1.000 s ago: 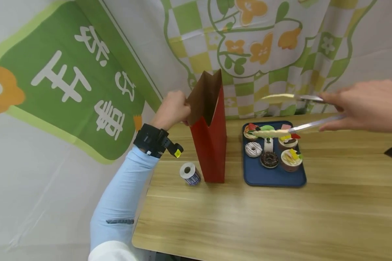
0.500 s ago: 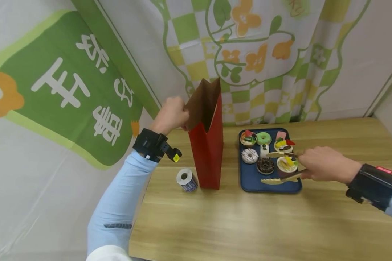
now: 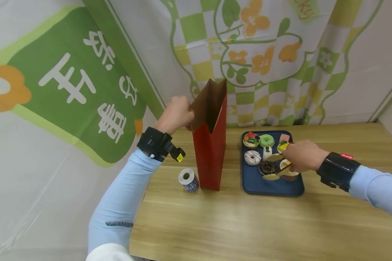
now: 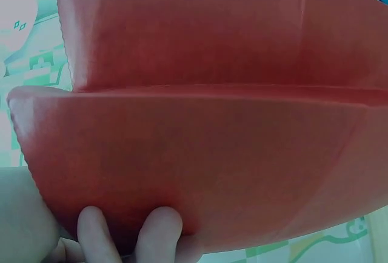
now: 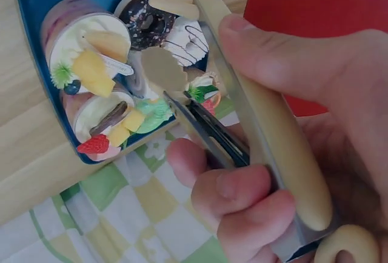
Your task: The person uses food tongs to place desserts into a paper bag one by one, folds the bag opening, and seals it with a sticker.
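My left hand [image 3: 178, 114] grips the left edge of the mouth of a tall red paper bag [image 3: 210, 159], which stands upright with its brown inside showing. In the left wrist view, fingertips press against the bag's red side. My right hand [image 3: 303, 156] holds a pair of tongs [image 5: 260, 123] with cream-coloured grips and tips. The parted tips hang around the chocolate doughnut [image 3: 267, 168] on a blue tray [image 3: 258, 186]; whether they touch it, I cannot tell. Partly under that hand sits a fruit-topped dessert cup [image 5: 91, 51].
Also on the tray lie a white striped doughnut [image 3: 252, 158], a green doughnut [image 3: 266, 140] and a strawberry-topped cup [image 3: 250, 140]. A label roll [image 3: 187, 180] stands left of the bag. A patterned curtain [image 3: 261, 65] hangs behind the wooden table [image 3: 248, 228].
My right hand has come down and left with the tongs, from above the tray to the chocolate doughnut. The tong tips are closer together. My left hand keeps its grip on the bag.
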### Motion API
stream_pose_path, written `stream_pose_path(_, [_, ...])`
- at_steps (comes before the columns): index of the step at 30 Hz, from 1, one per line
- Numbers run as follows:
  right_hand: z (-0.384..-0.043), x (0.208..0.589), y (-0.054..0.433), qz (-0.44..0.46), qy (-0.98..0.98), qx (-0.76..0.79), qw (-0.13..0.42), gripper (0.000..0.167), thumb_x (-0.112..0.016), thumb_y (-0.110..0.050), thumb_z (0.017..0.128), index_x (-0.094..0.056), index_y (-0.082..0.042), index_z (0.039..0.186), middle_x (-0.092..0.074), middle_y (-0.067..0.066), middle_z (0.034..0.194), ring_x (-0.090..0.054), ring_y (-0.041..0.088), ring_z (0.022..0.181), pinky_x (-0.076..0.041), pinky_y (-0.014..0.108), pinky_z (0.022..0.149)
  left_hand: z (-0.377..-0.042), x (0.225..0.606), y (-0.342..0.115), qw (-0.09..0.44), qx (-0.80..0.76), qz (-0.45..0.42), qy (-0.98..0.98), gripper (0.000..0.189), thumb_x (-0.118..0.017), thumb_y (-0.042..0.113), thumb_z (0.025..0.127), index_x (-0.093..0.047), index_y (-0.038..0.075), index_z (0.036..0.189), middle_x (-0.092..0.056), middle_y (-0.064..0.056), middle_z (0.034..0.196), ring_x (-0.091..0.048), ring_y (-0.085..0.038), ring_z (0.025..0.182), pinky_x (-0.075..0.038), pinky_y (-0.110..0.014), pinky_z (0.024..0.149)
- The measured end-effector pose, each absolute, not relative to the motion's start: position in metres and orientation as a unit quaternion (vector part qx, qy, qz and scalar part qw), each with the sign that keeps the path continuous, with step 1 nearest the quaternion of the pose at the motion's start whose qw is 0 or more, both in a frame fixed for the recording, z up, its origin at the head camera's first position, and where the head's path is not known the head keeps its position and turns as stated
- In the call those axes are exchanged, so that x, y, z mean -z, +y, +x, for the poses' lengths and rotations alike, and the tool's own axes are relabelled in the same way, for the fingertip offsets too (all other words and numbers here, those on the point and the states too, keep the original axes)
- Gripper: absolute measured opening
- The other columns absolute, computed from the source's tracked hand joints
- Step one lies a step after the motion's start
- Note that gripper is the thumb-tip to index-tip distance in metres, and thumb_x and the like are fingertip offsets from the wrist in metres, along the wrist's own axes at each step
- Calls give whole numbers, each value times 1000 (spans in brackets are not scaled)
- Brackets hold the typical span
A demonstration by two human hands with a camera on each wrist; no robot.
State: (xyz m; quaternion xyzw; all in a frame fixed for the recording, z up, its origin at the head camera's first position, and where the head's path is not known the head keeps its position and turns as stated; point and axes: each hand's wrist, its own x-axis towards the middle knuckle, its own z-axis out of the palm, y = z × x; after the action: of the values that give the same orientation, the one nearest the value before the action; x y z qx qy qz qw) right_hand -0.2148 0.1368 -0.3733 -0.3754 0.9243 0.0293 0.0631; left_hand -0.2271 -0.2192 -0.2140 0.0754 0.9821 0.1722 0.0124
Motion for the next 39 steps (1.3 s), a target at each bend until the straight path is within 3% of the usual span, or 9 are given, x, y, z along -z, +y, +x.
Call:
stream_pose_path(9, [-222, 372, 129, -377, 925, -17, 37, 25, -79, -10, 70, -56, -18, 67, -47, -4, 64, -40, 13, 54, -34, 30, 49, -228, 213, -215, 2, -166, 85, 982, 34, -43, 0, 88, -50, 8, 56, -73, -9, 68, -44, -12, 42, -28, -23, 42])
stream_pose_path(18, [-230, 367, 126, -368, 927, -46, 52, 26, -81, -14, 67, -56, -17, 67, -51, -3, 66, -45, 14, 56, -42, 34, 49, -226, 208, -214, 5, -169, 80, 982, 32, -42, -1, 88, -53, 6, 59, -73, -9, 68, -58, -19, 47, -28, -23, 42])
stream_pose_path(25, [-231, 378, 133, -387, 921, -36, 44, 28, -83, -14, 66, -56, -17, 69, -50, -4, 65, -43, 14, 56, -41, 34, 49, -230, 211, -210, 5, -170, 82, 982, 33, -43, -1, 87, -49, 8, 57, -73, -10, 69, -66, -19, 52, -29, -22, 41])
stream_pose_path(28, [-229, 375, 137, -388, 919, -25, 57, 26, -83, -17, 70, -58, -18, 72, -52, -4, 66, -44, 13, 57, -40, 33, 51, -229, 211, -209, 10, -170, 80, 982, 33, -43, -1, 87, -49, 9, 56, -73, -10, 69, -66, -20, 52, -29, -22, 41])
stream_pose_path(35, [-226, 345, 152, -371, 917, 27, 144, 24, -78, -34, 83, -61, -18, 77, -50, -6, 67, -42, 10, 57, -33, 27, 54, -226, 212, -211, 14, -171, 77, 982, 33, -42, 0, 88, -50, 8, 56, -73, -9, 68, -62, -20, 48, -27, -22, 41])
stream_pose_path(38, [-225, 332, 166, -379, 908, 77, 158, 18, -75, -32, 86, -66, -17, 82, -49, -7, 64, -40, 8, 54, -32, 25, 52, -225, 213, -212, 10, -174, 77, 982, 32, -43, -1, 87, -51, 7, 58, -73, -9, 67, -59, -20, 46, -26, -22, 41])
stream_pose_path(39, [-224, 328, 172, -382, 906, 91, 156, 18, -74, -31, 87, -70, -14, 87, -55, -7, 68, -45, 8, 55, -36, 25, 52, -225, 214, -212, 8, -174, 77, 982, 32, -43, -1, 88, -51, 7, 58, -73, -9, 67, -58, -20, 46, -27, -23, 41])
